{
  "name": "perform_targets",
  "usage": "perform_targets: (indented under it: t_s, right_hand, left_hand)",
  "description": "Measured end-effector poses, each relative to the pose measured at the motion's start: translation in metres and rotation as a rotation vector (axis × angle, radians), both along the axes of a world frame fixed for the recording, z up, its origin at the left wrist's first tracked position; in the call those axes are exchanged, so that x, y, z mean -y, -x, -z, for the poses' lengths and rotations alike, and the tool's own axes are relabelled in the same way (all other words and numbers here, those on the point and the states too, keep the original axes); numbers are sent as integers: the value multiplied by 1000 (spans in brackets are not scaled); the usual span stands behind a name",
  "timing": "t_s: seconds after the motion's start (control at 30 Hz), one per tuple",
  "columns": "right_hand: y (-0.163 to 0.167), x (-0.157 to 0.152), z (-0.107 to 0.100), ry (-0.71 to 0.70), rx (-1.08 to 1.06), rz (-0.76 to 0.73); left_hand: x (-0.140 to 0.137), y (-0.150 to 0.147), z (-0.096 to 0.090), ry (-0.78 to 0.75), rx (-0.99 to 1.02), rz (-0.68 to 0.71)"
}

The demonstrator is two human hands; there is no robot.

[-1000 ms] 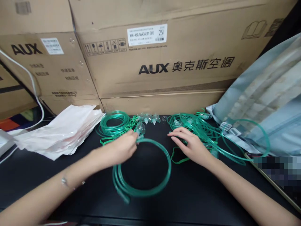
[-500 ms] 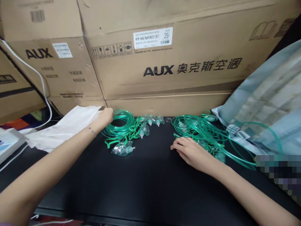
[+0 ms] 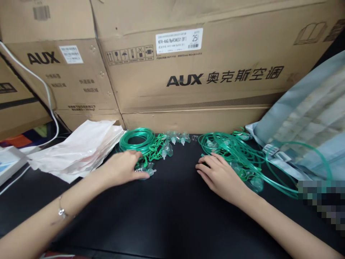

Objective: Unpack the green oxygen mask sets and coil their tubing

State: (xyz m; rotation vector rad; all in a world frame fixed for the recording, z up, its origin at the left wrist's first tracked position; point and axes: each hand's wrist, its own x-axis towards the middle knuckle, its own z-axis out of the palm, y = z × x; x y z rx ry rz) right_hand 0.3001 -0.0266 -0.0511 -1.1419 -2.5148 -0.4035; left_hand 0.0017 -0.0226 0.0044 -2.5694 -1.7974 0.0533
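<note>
My left hand [image 3: 122, 168] reaches over the nearest clear mask [image 3: 150, 170] of the left group, thumb apart from the fingers. The hand hides part of this mask and its green strap [image 3: 155, 153]; no firm grip shows. Just behind lies a coil of green tubing [image 3: 137, 139]. On the right, my right hand [image 3: 222, 177] rests on the black table [image 3: 172, 212], fingers loosely bent and apart. Its fingertips are beside a tangled heap of green tubing [image 3: 231, 145], with clear masks [image 3: 254, 183] partly under it. Nothing shows in its grasp.
White flat pouches [image 3: 78, 147] lie stacked at the left, near a white box [image 3: 12, 163]. Large cardboard boxes [image 3: 188, 93] stand along the back. More clear masks [image 3: 175, 136] sit before them. A pale blue bag [image 3: 304, 108] leans at the right; a white cable [image 3: 45, 86] hangs left.
My left hand has moved from the white pouches rightward and nearer, onto the mask. The top pouch it held now lies on the stack. My right hand has barely moved.
</note>
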Motion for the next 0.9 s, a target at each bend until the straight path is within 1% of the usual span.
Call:
perform_targets:
  t_s: [0.07,0.13,0.2,0.27,0.37,0.43,0.53,0.6,0.67,0.73,0.8,0.9]
  right_hand:
    - [12,3,-3,43,-59,-84]
    - [25,6,-7,95,-120,-212]
    - [37,7,-10,133,-125,-348]
    - [45,8,-10,169,-71,-417]
    - [45,9,-9,253,-29,-372]
    - [40,10,-10,316,-66,-341]
    - [32,10,-12,378,-119,-307]
    - [30,10,-11,358,-104,-262]
    - [31,10,-6,282,-71,-208]
    - [34,9,-1,199,-83,-167]
    - [37,9,4,159,-166,-155]
    - [39,9,7,151,-332,-148]
  left_hand:
    - [14,-7,17,46,48,83]
    - [19,-18,29,81,184,187]
    - [19,-33,36,121,310,281]
    - [19,-48,40,156,370,344]
    - [20,-64,46,138,475,365]
    - [21,-70,52,116,554,342]
    - [24,-74,60,73,592,301]
    - [25,-77,63,8,590,279]
    - [26,-79,67,-66,572,286]
    - [25,-80,70,-129,548,318]
    - [24,-79,74,-170,536,345]
    - [21,-77,77,-180,529,355]
